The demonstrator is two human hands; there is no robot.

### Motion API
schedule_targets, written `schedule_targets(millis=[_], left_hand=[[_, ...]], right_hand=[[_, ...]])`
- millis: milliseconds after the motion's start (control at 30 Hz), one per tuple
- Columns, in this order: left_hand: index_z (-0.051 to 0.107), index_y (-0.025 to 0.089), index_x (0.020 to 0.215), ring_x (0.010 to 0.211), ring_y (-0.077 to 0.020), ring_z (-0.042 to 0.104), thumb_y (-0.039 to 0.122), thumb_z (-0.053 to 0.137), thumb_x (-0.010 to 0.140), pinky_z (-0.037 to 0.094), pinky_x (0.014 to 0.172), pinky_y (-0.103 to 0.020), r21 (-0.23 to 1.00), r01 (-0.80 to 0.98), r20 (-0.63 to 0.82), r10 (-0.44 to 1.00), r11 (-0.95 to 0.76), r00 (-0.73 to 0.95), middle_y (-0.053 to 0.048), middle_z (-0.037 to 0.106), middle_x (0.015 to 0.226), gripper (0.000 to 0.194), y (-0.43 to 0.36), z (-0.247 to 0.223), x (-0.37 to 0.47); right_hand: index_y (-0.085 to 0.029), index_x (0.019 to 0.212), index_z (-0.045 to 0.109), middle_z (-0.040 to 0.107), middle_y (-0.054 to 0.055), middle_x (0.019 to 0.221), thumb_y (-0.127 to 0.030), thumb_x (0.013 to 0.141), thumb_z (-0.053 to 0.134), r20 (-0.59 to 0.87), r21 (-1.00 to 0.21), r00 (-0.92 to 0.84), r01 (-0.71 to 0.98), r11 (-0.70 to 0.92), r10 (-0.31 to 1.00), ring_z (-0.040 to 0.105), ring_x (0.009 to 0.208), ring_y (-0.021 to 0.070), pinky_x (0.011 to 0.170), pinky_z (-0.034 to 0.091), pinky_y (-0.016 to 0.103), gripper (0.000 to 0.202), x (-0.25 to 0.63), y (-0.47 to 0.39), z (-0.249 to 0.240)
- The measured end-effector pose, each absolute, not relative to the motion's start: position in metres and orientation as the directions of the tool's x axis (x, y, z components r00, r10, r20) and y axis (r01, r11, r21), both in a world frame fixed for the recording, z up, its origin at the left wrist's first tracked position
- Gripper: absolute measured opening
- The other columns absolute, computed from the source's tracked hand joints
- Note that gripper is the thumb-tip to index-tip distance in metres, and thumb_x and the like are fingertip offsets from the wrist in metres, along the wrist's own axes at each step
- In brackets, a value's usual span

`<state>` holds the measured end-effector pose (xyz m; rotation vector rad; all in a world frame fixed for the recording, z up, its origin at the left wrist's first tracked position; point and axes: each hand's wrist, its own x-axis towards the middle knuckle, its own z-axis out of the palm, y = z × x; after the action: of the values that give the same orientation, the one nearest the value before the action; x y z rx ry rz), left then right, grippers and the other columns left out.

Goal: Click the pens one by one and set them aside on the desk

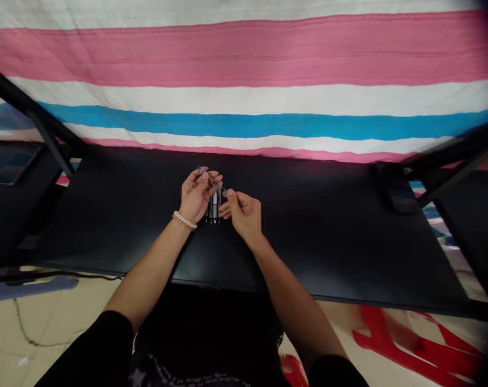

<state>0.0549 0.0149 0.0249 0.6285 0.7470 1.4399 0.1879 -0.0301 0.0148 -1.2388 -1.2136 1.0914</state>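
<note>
1. A black table (328, 242) fills the middle of the view; behind it hangs a striped cloth (244, 80) in pink, white and blue bands.
2. Black frame bars (46, 129) rise slantwise at the table's left and right far corners, well apart from the hands.
3. Below the table's near edge, to the right, lies a red plastic piece (409, 344) on the pale floor; to the left a thin cable (21, 322) trails across the floor.
4. At the table's centre, the left hand (196, 196), with a beaded bracelet (184, 220) at the wrist, has its fingers curled around the upper end of a thin pen (212, 183).
5. The right hand (244, 212) pinches the pen's lower end between thumb and forefinger; the pen slants between both hands.
6. Just under the hands, a small cluster of dark markers (214, 209) is partly hidden by them; whether it is standing in a holder I cannot tell.
7. Nothing lies between the hands and the table's near edge.
</note>
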Motion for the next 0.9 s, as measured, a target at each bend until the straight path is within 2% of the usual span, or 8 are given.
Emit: schedule_targets(millis=[133,233,300,467,567,667,800,900], left_hand=[[0.061,0.021,0.099,0.093,-0.0156,0.074,0.027,0.079,0.085,0.059,0.089,-0.032,0.766,-0.642,-0.074,0.996,0.021,-0.055,-0.002,0.075,0.097,0.024,0.017,0.025,0.051],[0.062,0.021,0.099,0.093,-0.015,0.074,0.027,0.078,0.086,0.058,0.091,-0.033,0.76,-0.649,-0.06,0.996,0.006,-0.062,-0.002,0.074,0.097,0.022,0.018,0.026,0.049],[0.062,0.021,0.1,0.093,-0.0153,0.074,0.026,0.078,0.086,0.058,0.091,-0.034,0.757,-0.654,-0.049,0.998,0.004,-0.05,-0.002,0.074,0.097,0.022,0.018,0.026,0.048],[0.062,0.021,0.1,0.093,-0.0155,0.073,0.027,0.077,0.087,0.058,0.094,-0.036,0.767,-0.641,-0.072,0.996,0.025,-0.047,-0.002,0.073,0.097,0.021,0.016,0.027,0.051],[0.062,0.021,0.1,0.093,-0.0158,0.074,0.026,0.077,0.087,0.058,0.093,-0.035,0.766,-0.642,-0.078,0.996,0.031,-0.044,-0.002,0.073,0.097,0.021,0.016,0.027,0.052],[0.061,0.021,0.099,0.091,-0.0153,0.074,0.025,0.076,0.087,0.059,0.091,-0.034,0.754,-0.657,-0.077,0.996,0.028,-0.046,-0.002,0.074,0.095,0.019,0.016,0.028,0.051],[0.061,0.021,0.099,0.092,-0.0154,0.074,0.024,0.076,0.087,0.058,0.092,-0.034,0.754,-0.656,-0.085,0.995,0.03,-0.051,-0.001,0.074,0.095,0.019,0.017,0.028,0.05],[0.061,0.021,0.099,0.093,-0.0161,0.074,0.027,0.078,0.087,0.057,0.094,-0.036,0.764,-0.644,-0.08,0.995,0.024,-0.058,-0.001,0.074,0.096,0.021,0.018,0.028,0.05]], right_hand=[[-0.022,0.109,0.065,0.075,0.004,0.093,-0.053,0.082,0.076,0.184,-0.982,0.134,0.064,0.177,0.974,0.074,0.075,0.0165,0.066,0.063,0.028,0.042,0.188,-0.03,0.016],[-0.02,0.096,0.068,0.072,0.002,0.077,-0.055,0.089,0.068,0.144,-0.987,0.099,0.08,0.137,0.985,0.069,0.058,0.0135,0.053,0.058,0.025,0.035,0.19,-0.03,0.016],[-0.02,0.097,0.068,0.07,0.001,0.073,-0.056,0.089,0.068,0.111,-0.991,0.099,0.079,0.103,0.989,0.067,0.053,0.0129,0.048,0.055,0.024,0.037,0.192,-0.03,0.016],[-0.021,0.099,0.07,0.07,0.001,0.072,-0.057,0.09,0.065,0.124,-0.986,0.067,0.118,0.116,0.99,0.066,0.054,0.0129,0.05,0.056,0.024,0.038,0.195,-0.03,0.015],[-0.022,0.102,0.07,0.072,0.003,0.083,-0.055,0.087,0.07,0.173,-0.977,0.097,0.14,0.159,0.98,0.07,0.064,0.0149,0.056,0.06,0.026,0.037,0.196,-0.03,0.015],[-0.021,0.099,0.071,0.072,0.003,0.079,-0.055,0.091,0.066,0.155,-0.982,0.092,0.128,0.142,0.984,0.069,0.061,0.0149,0.054,0.06,0.027,0.035,0.196,-0.029,0.016],[-0.022,0.103,0.071,0.073,0.002,0.081,-0.055,0.087,0.07,0.177,-0.977,0.088,0.135,0.164,0.98,0.071,0.064,0.0157,0.056,0.061,0.028,0.037,0.197,-0.029,0.017],[-0.021,0.099,0.072,0.071,0.002,0.075,-0.057,0.09,0.065,0.15,-0.977,0.069,0.163,0.137,0.986,0.068,0.057,0.0145,0.052,0.058,0.027,0.038,0.198,-0.029,0.018]])
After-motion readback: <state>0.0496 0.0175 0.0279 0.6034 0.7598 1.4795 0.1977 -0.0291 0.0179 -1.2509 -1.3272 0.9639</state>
